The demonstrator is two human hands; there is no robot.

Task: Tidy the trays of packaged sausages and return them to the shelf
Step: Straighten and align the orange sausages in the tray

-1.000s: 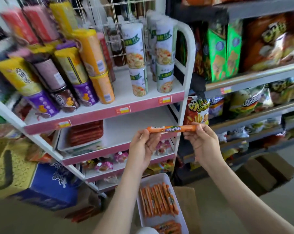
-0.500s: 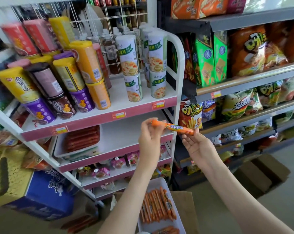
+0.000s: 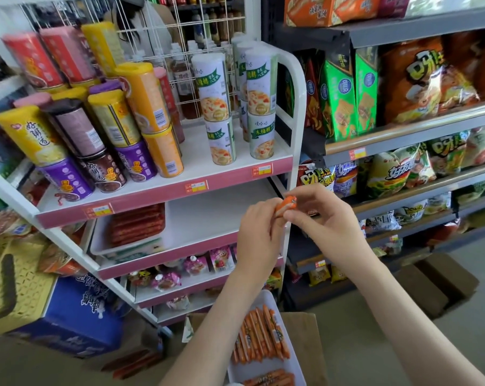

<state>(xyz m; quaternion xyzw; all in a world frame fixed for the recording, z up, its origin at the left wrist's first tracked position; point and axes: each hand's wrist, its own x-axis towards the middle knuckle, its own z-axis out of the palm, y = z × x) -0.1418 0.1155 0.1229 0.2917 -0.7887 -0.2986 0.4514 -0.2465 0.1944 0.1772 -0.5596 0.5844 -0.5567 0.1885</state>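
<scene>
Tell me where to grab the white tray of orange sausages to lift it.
Take the white tray by its two long side rims, one hand from each side. It is long and narrow with a raised lip, and the orange sausages lie loose along it, so a level two-sided hold should stop them sliding.

left hand [image 3: 259, 232], right hand [image 3: 323, 218], pinching sausage [image 3: 287, 204]

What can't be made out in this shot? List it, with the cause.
- Head view: orange packaged sausage, mostly covered by the left hand and right hand gripping it; only one end shows.
- Head view: white plastic tray of orange sausages, cut off by the bottom edge.
- Head view: yellow price labels on the pink shelf edge, too small to read.
</scene>
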